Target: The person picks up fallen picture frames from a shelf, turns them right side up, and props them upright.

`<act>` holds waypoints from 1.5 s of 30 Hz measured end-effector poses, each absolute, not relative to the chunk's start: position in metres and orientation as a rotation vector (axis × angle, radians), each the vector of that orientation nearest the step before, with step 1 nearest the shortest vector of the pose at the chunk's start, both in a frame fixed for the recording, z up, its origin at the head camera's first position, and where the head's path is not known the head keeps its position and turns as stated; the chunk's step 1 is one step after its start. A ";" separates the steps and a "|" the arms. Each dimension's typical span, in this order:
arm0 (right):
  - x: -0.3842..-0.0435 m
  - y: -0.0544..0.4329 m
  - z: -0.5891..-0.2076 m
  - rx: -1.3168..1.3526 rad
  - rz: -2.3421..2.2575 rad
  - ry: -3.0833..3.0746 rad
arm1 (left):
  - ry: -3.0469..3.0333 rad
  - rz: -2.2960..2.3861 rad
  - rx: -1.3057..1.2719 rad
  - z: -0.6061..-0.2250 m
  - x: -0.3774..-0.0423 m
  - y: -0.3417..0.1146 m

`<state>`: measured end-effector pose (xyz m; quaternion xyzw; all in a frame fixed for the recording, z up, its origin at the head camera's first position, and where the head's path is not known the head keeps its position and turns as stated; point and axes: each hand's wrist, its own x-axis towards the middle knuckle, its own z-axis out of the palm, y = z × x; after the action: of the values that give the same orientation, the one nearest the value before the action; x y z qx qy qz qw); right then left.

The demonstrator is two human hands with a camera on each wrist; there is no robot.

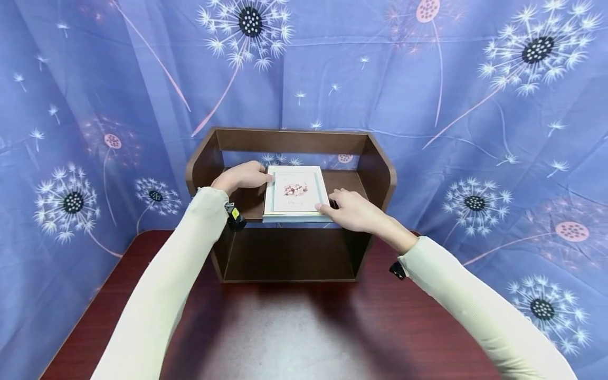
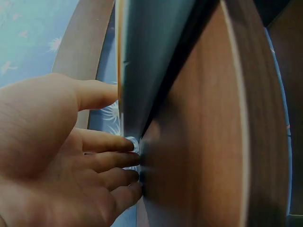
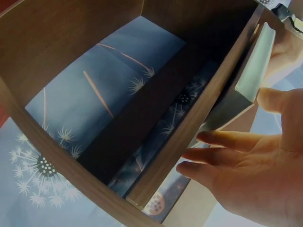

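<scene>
A blue curtain (image 1: 332, 89) is hanging at the far side. A red-brown table (image 1: 427, 322) is supporting a brown shelf (image 1: 290, 141). A book (image 1: 304, 182) is facing cover-up over the upper board, at its near edge. The left hand (image 1: 244, 175) is gripping the left edge, the right hand (image 1: 358, 211) the right, thumbs pressing the cover.

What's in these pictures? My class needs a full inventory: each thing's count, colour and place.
book: at least one, white cover with pink flowers, at the shelf's upper board
shelf: one, brown, on the table
table: one, dark red, under the shelf
curtain: count unclear, blue with dandelions, behind the shelf
wrist cameras: two, mostly black, at the cuffs
sleeves: two, pale, on both arms
left hand: one, bare, at the book's left edge
right hand: one, bare, at its right edge
</scene>
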<state>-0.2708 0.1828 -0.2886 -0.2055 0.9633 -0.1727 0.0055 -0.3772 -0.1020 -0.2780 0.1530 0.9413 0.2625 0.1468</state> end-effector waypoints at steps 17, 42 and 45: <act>-0.264 0.184 -0.295 -0.554 -0.556 2.986 | 2.833 0.886 0.434 -0.277 -0.371 -0.094; -0.269 0.173 -0.305 -0.499 -1.183 3.142 | 3.045 1.418 0.336 -0.246 -0.347 -0.091; -0.273 0.171 -0.303 -0.459 -1.205 3.156 | 3.075 1.464 0.324 -0.245 -0.345 -0.091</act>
<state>-0.2733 0.1714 -0.3027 -0.1333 0.9174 -0.3504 -0.1337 -0.3446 -0.0913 -0.2454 0.0938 0.8901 0.4236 -0.1394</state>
